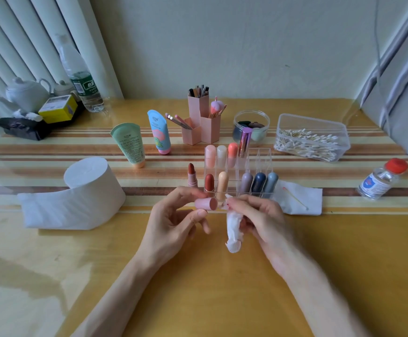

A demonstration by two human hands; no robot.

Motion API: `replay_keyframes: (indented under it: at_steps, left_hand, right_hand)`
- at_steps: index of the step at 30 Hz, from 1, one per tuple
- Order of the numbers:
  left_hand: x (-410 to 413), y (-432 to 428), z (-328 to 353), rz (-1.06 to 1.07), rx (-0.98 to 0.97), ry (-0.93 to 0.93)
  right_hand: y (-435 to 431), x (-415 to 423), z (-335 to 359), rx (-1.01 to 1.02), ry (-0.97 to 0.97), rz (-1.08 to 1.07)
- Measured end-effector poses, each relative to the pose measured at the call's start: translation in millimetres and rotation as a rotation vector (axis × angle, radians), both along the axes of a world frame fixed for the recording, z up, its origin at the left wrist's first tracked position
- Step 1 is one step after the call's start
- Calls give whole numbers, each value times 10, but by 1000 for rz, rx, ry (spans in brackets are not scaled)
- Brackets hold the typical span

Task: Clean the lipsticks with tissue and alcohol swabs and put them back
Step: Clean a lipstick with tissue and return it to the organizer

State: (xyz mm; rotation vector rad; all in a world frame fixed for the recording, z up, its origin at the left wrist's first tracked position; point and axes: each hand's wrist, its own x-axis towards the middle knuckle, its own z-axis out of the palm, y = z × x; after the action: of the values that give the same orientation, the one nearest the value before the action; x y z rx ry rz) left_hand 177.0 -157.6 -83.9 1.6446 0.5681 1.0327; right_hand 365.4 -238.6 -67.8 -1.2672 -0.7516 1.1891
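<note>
Before the organizer [259, 155], hands [173, 215] [261, 215] hold cap [206, 203], tissue [234, 235].

A yellow wooden table [198, 276], crossed by a striped band, is shown. On it are set a tissue roll [88, 188] at the left, a green tube [129, 144], a blue tube [159, 132], a pink brush holder [199, 125], a clear lipstick organizer [251, 164] with an uncapped lipstick [191, 175] just beside it, a jar [251, 122] and a cotton swab box [312, 137]. A tissue sheet [302, 200] and an alcohol bottle [380, 181] are placed at the right.
</note>
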Motion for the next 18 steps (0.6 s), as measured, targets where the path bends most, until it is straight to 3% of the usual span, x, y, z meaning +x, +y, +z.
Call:
replay_keyframes:
  at_steps: [2,5,10,14,18]
  left_hand:
    - [13,-8,29,-49,-53,-18]
    - [4,-9,38,-98,-109,-38]
    - [-13,-6,27,-140,-130,-35]
    - [-12,-14,37,-159,-164,-37]
    - [-20,-8,29,-152,-154,-24]
  right_hand:
    - [-2,21,-43,69,-234,-12]
    - [3,30,-96,79,-398,20]
    - [11,94,-125,-2,-465,18]
    - [20,213,-189,-9,-749,-122]
    - [-26,384,-156,-69,-814,-114]
